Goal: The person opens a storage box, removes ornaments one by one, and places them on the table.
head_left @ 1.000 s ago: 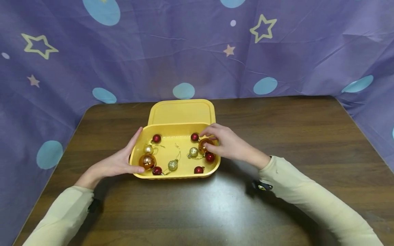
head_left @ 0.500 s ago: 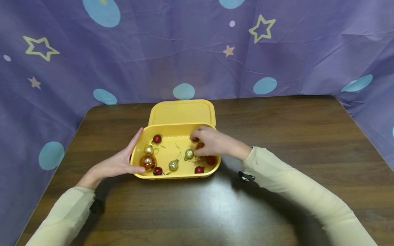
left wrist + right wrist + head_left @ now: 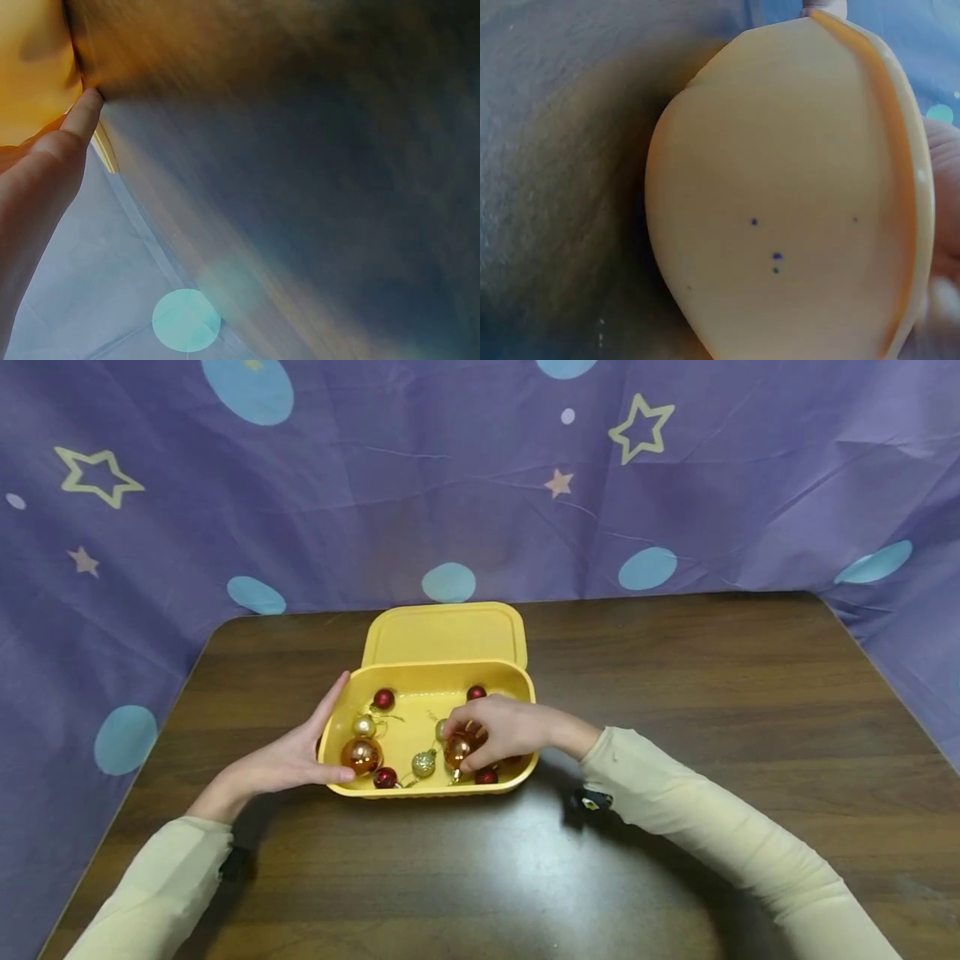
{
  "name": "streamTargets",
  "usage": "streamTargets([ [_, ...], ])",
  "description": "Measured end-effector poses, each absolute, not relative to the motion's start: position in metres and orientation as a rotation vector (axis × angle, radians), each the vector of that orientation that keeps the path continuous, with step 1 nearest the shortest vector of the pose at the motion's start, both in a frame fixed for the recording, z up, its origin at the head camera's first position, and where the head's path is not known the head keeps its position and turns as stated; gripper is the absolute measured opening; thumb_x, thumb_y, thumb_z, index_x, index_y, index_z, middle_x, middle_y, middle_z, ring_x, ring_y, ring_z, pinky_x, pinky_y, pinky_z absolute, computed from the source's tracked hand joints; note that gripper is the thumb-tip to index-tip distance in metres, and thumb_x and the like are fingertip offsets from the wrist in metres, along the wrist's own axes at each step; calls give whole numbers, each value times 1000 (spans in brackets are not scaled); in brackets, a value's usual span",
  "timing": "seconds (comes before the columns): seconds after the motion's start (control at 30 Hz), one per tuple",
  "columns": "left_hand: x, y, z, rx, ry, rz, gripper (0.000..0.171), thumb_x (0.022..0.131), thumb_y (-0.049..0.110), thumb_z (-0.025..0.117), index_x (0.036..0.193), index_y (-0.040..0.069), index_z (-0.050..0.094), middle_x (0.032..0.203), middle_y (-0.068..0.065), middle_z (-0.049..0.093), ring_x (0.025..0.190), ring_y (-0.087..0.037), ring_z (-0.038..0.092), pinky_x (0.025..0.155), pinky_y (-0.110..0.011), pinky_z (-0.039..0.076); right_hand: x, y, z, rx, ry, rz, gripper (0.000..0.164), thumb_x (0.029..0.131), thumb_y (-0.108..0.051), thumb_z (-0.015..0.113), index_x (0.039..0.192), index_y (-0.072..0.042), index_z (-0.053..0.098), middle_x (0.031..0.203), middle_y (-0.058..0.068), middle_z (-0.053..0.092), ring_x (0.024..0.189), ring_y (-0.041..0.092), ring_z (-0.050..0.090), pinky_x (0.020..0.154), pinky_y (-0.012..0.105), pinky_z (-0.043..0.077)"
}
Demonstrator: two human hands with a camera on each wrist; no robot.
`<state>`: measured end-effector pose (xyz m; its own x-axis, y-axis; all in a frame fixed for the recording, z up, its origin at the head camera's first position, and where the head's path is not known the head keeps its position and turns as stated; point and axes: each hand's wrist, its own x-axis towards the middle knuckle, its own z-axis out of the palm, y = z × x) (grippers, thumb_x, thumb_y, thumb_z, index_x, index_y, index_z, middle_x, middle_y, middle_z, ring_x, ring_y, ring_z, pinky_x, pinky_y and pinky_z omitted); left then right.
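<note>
A yellow plastic container [image 3: 427,792] holds several small Christmas baubles. My left hand [image 3: 288,758] grips its left end, thumb over the near rim and fingers along the outer wall. Inside, my right hand [image 3: 510,727] pinches a large shiny copper bauble [image 3: 459,750] between thumb and fingers. Another copper bauble [image 3: 362,755] lies beside the left thumb. A gold glitter bauble [image 3: 423,763] sits mid-container, and a red one [image 3: 476,693] is by the far wall. The right hand partly covers other baubles. In the right wrist view, the container's outer wall [image 3: 780,165] hides the bauble.
The yellow lid [image 3: 446,633] lies behind the container, close against its far side. Both are on a dark wooden table [image 3: 712,693]. A purple cloth [image 3: 480,485] with stars and dots hangs behind the table.
My right hand moves left and toward me inside the container, taking the copper bauble from the right end toward the middle. The left hand stays on the container.
</note>
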<state>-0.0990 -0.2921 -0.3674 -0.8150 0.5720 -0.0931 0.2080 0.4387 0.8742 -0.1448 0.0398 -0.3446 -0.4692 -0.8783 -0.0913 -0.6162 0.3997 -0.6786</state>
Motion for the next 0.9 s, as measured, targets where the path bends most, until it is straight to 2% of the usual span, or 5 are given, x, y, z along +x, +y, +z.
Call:
streamTargets([
  [0.3, -97, -292, -367, 653, 2308, 1347, 121, 79, 7, 79, 154, 29, -14, 159, -10, -17, 139, -41, 5, 101, -7, 18, -148, 50, -341, -1270, 2152, -1064, 45, 82, -21, 77, 122, -6, 62, 117, 0, 63, 106, 11, 56, 93, 25, 42],
  [0.53, -97, -291, -366, 642, 2295, 1357, 121, 79, 7, 79, 154, 28, -14, 159, -10, -17, 139, -40, 5, 101, -8, 18, -152, 70, -339, -1219, 2111, -1289, 42, 82, -12, 77, 122, -5, 63, 117, 2, 62, 103, 14, 57, 88, 30, 49],
  [0.77, -97, -290, -365, 627, 2294, 1354, 121, 79, 8, 79, 154, 29, -14, 158, -10, -17, 139, -41, 6, 100, -7, 19, -154, 93, -338, -1124, 2073, -1484, 46, 82, -5, 76, 125, -1, 61, 121, 4, 61, 103, 17, 58, 89, 36, 49],
  [0.9, -96, -291, -366, 628, 2293, 1356, 121, 79, 7, 79, 154, 28, -14, 158, -9, -18, 139, -40, 5, 100, -7, 19, -157, 103, -337, -1090, 2114, -1536, 47, 82, -3, 75, 126, 0, 60, 124, 9, 61, 106, 19, 58, 89, 37, 49],
])
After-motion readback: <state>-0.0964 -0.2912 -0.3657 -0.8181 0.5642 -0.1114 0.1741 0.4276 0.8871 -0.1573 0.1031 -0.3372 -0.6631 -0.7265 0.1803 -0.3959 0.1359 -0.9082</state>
